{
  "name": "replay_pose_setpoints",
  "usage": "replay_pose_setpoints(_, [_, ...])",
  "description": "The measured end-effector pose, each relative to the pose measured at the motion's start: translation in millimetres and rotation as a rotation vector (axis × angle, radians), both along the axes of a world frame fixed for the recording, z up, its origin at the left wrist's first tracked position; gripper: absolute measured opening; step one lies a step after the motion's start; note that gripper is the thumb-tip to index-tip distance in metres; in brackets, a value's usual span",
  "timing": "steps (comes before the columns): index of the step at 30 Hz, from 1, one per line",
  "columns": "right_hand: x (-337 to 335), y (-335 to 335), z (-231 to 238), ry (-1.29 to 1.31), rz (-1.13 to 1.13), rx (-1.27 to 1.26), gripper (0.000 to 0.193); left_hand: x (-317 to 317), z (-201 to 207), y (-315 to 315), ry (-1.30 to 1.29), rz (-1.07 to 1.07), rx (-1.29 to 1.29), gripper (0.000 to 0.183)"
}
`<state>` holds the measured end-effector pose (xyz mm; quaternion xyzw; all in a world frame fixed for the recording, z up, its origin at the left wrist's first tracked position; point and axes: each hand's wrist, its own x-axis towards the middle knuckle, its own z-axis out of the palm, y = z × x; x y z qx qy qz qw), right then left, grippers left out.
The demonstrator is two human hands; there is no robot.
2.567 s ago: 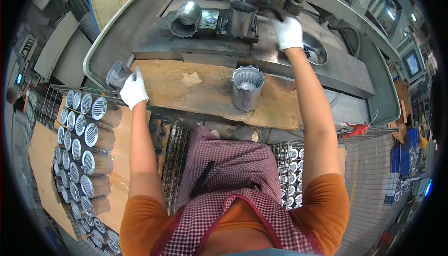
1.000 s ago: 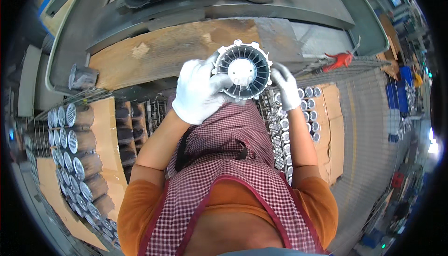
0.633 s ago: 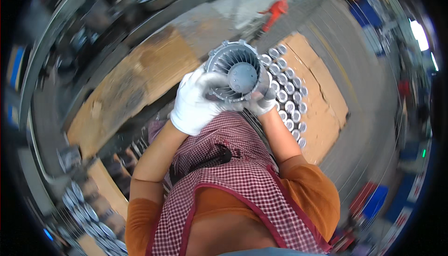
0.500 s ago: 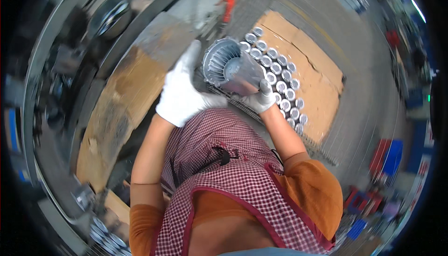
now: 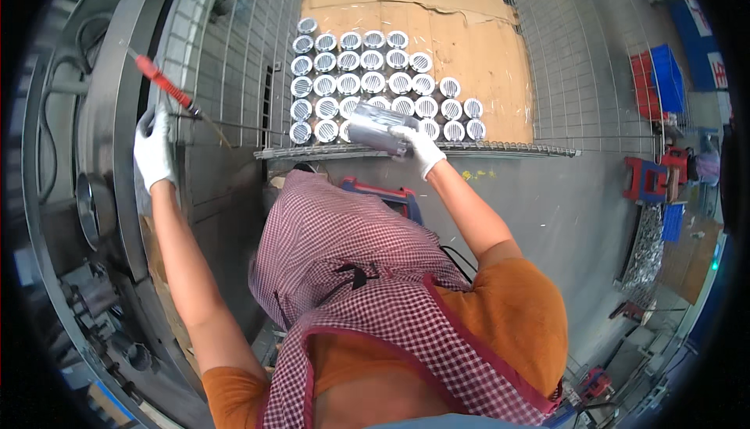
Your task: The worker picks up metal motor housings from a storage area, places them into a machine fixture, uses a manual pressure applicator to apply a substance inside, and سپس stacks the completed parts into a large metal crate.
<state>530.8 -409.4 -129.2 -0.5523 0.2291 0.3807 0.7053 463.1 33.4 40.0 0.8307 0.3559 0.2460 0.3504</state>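
My right hand (image 5: 420,150), in a white glove, grips a grey metal cylindrical housing (image 5: 375,126) lying on its side in the air above the near edge of a wire cage. Its body is smooth and shiny. The gloved left hand (image 5: 155,148) reaches far left to the edge of a steel bench, fingers apart with a gap between them. Just beyond those fingertips is a red-handled tool (image 5: 160,81) with a thin rod, resembling an air blow gun. Several upright metal cylinders (image 5: 373,83) with slotted round tops stand in rows beyond the right hand.
The wire cage (image 5: 547,150) is lined with brown cardboard (image 5: 476,38). At the left runs the steel bench (image 5: 129,93), with a round metal bowl (image 5: 95,210) beside it. A red and blue stool (image 5: 383,194) stands below the cage. Blue bins (image 5: 666,77) are at the right.
The view has turned toward the cage. My left hand has moved away from the housing toward the red-handled tool; the right hand keeps the housing, now tipped sideways.
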Motion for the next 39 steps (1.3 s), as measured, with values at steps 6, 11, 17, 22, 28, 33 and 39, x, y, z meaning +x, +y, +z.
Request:
replay_pose_setpoints(6, [69, -60, -72, -0.409, -0.043, -0.273, 0.078, 2, 10, 1, 0.003, 0.073, -0.329, 0.043])
replay_pose_setpoints(11, [157, -118, -176, -0.483, -0.007, -0.744, 0.1, 3, 12, -9, 0.03, 0.117, -0.223, 0.044])
replay_pose_setpoints(17, [239, -119, -160, -0.406, 0.08, -1.107, 0.113, -3, 14, -16, 0.107, 0.189, -0.057, 0.043])
replay_pose_setpoints(22, [283, -105, -179, -0.207, 0.142, -1.331, 0.105, -1, 25, -29, 0.186, 0.39, -0.108, 0.043])
replay_pose_setpoints(28, [306, -88, -220, -0.208, 0.323, -1.413, 0.086, -13, 24, -20, 0.08, 0.462, -0.064, 0.038])
replay_pose_setpoints(33, [306, -98, -285, -0.266, 0.553, -1.414, 0.067, 6, 22, -38, 0.063, 0.51, 0.019, 0.026])
replay_pose_setpoints(39, [326, -111, -318, -0.085, 0.833, -1.31, 0.051, 5, 25, -41, 0.078, 0.507, 0.008, 0.025])
